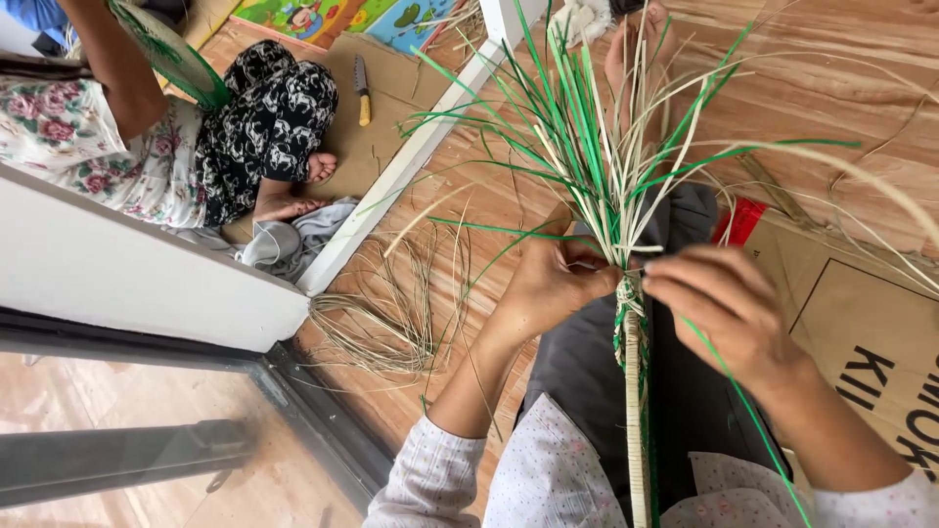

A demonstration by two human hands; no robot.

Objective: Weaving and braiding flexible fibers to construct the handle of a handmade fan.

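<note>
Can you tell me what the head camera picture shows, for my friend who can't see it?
Two hands, the left hand and right hand, pinch a woven stick where green and pale straw strips fan upward. Another person sits nearby on the wooden floor.

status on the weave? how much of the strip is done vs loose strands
Done: a narrow woven strip of pale and green strands runs down toward the lap. In hand: left hand and right hand pinch strands at its top end. Left: a long fan of loose strands above is unwoven.

Woven stick (636, 411) base – cut off – bottom edge.
</note>
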